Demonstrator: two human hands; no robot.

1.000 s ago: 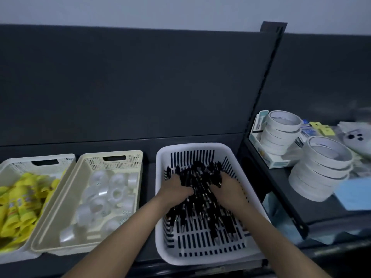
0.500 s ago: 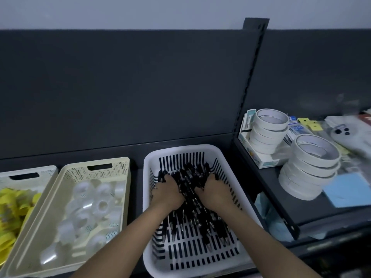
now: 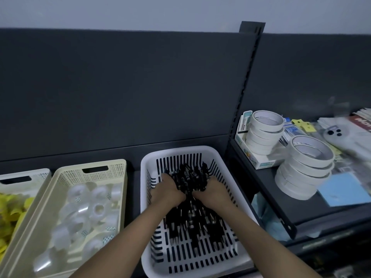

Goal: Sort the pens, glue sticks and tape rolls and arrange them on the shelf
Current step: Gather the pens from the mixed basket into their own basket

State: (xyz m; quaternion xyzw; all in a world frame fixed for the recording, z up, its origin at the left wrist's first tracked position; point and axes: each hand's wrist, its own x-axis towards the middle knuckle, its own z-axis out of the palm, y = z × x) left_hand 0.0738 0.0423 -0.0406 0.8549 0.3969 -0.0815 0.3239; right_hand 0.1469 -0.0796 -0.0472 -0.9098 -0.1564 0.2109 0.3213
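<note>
cupping black pens (image 3: 191, 219) between hands (image 3: 167, 192) (image 3: 213, 192) inside white basket (image 3: 180, 151).

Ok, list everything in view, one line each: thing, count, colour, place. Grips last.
slotted basket: one, white, centre
pens: many, black, heaped in slotted basket
cream basket: one, cream, left of slotted basket
tape rolls: many, clear, in cream basket
far-left basket: one, white, cut by frame edge
glue sticks: many, yellow, in far-left basket
tape stacks: two, white, on right shelf
blue sheet: one, blue, beside nearer stack
left grip: one, bare, curled on pens
right grip: one, bare, curled on pens
</note>
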